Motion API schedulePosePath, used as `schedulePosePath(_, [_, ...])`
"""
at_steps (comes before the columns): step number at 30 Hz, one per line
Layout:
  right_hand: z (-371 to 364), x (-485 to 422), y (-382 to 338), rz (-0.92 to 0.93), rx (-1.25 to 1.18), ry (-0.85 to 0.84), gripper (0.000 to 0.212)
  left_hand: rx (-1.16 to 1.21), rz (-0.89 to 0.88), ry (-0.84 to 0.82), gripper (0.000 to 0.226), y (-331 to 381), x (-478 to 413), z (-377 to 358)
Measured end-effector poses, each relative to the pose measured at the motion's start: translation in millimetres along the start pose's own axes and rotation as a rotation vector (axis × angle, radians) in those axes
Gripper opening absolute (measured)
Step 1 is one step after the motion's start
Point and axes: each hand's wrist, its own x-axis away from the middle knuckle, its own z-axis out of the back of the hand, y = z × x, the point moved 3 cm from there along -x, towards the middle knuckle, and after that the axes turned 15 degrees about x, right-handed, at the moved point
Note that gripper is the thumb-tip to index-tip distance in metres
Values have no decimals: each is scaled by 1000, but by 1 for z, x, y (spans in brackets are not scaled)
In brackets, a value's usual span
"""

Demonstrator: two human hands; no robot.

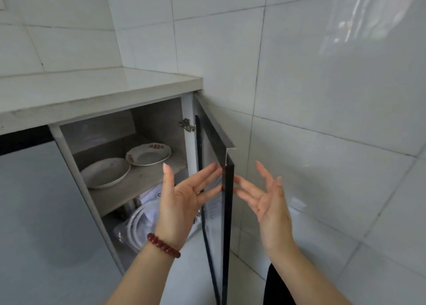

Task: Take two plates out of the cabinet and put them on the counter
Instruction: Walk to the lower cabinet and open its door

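- Left of the door [228, 212], two shallow white plates lie flat on the cabinet's upper shelf: a plain plate [106, 172] in front, a red-patterned plate [148, 153] behind.
- The left hand [182, 194], fingers straight and holding nothing, is at the door's edge, probably steadying it open.
- The right hand [267, 198], just right of the door, is spread and released.
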Motion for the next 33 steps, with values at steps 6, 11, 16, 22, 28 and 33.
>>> schedulePosePath(6, [29,-8,3,-30,27,119,57,39,68,-78,92,-11,-19,-29])
schedulePosePath(11, [50,-16,5,-44,4,193,60,25,157,-184,86,-23,-27,-44])
schedulePosePath(16, [65,-22,5,-41,11,242,58,-6,199,-225,79,-32,-37,-53])
schedulePosePath(22, [83,-27,10,-69,16,275,50,-14,239,-255,74,-40,-48,-68])
schedulePosePath(28, [101,-40,12,-74,-17,322,51,-18,239,-209,76,-45,-57,-73])
schedulePosePath(33, [111,-51,13,-68,0,390,51,-25,238,-177,78,-47,-66,-75])
